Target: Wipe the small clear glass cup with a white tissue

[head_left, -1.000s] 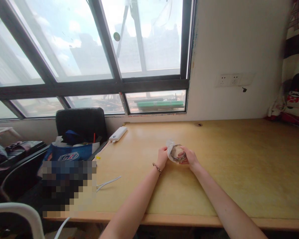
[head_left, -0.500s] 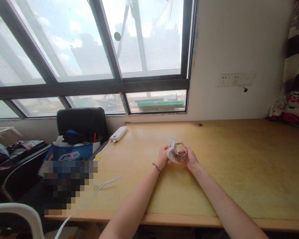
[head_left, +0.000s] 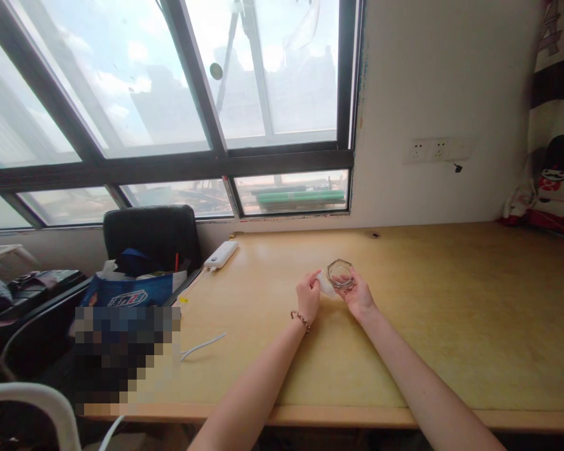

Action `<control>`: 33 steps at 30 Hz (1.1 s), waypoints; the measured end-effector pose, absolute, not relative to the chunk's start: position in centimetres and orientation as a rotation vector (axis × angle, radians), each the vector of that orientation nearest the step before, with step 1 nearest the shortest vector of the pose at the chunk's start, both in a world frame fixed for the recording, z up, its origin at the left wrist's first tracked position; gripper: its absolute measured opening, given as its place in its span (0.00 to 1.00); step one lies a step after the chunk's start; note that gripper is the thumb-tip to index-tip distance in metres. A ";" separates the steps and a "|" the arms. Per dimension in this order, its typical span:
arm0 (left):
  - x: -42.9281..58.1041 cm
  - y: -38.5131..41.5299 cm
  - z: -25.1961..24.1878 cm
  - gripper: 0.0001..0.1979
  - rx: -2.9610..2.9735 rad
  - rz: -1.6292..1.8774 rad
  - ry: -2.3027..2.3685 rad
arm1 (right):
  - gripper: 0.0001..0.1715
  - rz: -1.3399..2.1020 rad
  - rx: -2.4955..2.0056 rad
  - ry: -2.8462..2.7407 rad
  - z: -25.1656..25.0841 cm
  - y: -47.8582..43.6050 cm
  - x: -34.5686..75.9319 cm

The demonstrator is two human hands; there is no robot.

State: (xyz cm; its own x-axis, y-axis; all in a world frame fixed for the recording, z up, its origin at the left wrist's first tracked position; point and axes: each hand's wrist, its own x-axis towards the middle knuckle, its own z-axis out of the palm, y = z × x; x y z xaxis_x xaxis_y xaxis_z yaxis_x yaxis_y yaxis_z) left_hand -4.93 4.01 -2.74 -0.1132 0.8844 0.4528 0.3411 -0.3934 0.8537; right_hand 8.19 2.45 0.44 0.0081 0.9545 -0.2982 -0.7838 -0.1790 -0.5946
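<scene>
Two things are held over the middle of the broad, yellow-brown wooden table [head_left: 451, 326]: a clear, round glass vessel with a faceted rim [head_left: 341, 274] and a thin, white, see-through sheet [head_left: 326, 287]. The right hand [head_left: 360, 297] has the glass vessel, fingers curled round its side and lower part, the thumb up near the rim. The left hand [head_left: 309, 295] is closed in a narrow pinch on the white sheet, which spans the small gap to the vessel; whether it is tissue or plastic I cannot tell, nor whether it presses on the glass.

The step in hand looks like steadying the glass while the sheet is handled against it, and the right hand should carry that load. Smooth glass will probably slip if held by the rim alone, so the curled fingers deserve to bear most of the weight. A light, firm pinch should suit the sheet, since something so thin may crumple or tear under a hard pull. Staying low over the table's middle seems wise, well apart from its front edge. The white, rounded power bank [head_left: 222, 255] at the table's far left corner and the white cable [head_left: 203, 346] on its left side are well clear of the elbows' likely path.
</scene>
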 end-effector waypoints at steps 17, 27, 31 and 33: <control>-4.5 2.0 -0.3 0.11 2.555 1.548 1.202 | 0.12 1.588 -0.691 -0.357 0.2 2.2 8.0; -3.7 0.5 1.2 0.09 2.773 1.167 1.270 | 0.03 1.619 -0.580 -0.292 0.1 2.3 8.2; -3.6 0.8 1.0 0.08 2.800 1.091 1.221 | 0.05 1.646 -0.574 -0.256 0.1 2.2 8.4; -3.8 1.2 0.7 0.11 2.810 1.068 1.178 | 0.07 1.638 -0.573 -0.226 0.1 2.2 8.5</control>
State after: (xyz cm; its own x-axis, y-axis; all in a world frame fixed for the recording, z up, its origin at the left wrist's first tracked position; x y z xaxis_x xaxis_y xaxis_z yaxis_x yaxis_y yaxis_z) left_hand -3.78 1.17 0.67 0.5156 0.6054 0.6064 0.6627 -0.7303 0.1656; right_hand 8.52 2.23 0.06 -0.0519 0.9707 -0.2345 -0.8711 -0.1589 -0.4646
